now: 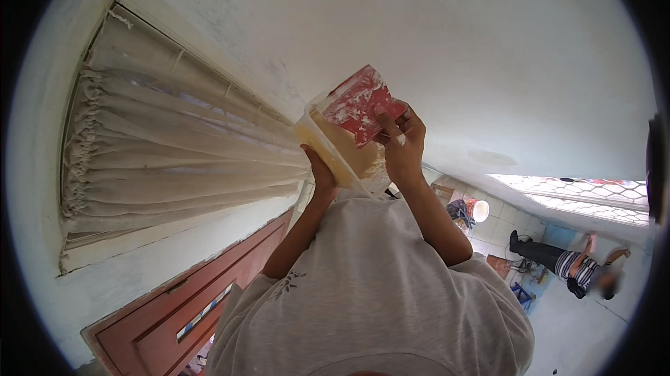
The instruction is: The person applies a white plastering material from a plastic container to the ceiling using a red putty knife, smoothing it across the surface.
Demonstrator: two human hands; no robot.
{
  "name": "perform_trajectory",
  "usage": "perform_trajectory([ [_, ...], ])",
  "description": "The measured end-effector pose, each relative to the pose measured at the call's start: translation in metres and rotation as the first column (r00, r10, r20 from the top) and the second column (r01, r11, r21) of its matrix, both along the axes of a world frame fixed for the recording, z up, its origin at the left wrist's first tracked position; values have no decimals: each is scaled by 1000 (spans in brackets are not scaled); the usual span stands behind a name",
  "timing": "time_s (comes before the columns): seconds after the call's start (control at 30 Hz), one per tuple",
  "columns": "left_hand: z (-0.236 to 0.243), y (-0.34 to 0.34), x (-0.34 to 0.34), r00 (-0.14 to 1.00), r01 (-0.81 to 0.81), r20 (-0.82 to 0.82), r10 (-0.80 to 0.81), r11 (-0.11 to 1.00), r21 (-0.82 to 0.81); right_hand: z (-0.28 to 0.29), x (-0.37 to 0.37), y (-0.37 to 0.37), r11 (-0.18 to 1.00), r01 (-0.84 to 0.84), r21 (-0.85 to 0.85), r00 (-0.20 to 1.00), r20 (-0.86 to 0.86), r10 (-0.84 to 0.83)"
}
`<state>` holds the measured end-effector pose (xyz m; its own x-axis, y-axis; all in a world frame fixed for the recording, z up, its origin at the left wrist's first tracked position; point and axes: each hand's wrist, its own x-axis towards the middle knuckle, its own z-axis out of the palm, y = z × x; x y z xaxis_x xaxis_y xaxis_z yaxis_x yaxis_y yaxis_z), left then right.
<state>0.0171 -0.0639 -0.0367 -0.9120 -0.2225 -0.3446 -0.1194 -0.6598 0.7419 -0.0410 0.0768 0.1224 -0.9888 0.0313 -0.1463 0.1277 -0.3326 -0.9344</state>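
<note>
My left hand (322, 172) is closed around the side of a clear plastic tub (322, 144), which is held tilted in front of my chest. Inside the tub lies a pale, cream-coloured paste (361, 156). Over the tub's rim, my right hand (406, 144) pinches a flat red spreader (357, 100) between thumb and fingers. White smears cover much of the spreader's face, and a white spot sits on one right finger. Whether the spreader's lower edge touches the paste is hard to tell.
A gathered curtain (188, 139) hangs over a window at left, above a reddish-brown door (153, 320). Whitish wall (474, 48) lies beyond my hands. To the right are a bucket (478, 211), a grilled window (579, 194) and another person (569, 264) in a striped top, with arms raised toward the wall.
</note>
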Motion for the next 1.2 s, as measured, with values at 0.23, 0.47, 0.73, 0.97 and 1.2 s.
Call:
perform_trajectory([
  [0.23, 0, 4, -2, 998, -47, 50, 47, 999, 2, -5, -1, 0, 989, -18, -147, 998, 54, 26],
  [0.47, -7, 0, -1, 1000, -14, -12, 14, 1000, 8, -6, 0, 4, 976, -37, -213, 998, 44, 47],
  [0.73, 16, -5, -7, 999, -32, -9, 33, 997, 68, -6, -1, 11, 911, -14, -412, 998, 46, 36],
  [0.97, 27, -2, -7, 996, -93, 15, 92, 990, 105, -4, -6, 18, 998, 41, -56, 999, 7, -40],
  [1.2, -3, -1, -2, 999, -47, 7, 47, 994, 96, 3, -3, 4, 991, 74, 113, 996, -63, -67],
])
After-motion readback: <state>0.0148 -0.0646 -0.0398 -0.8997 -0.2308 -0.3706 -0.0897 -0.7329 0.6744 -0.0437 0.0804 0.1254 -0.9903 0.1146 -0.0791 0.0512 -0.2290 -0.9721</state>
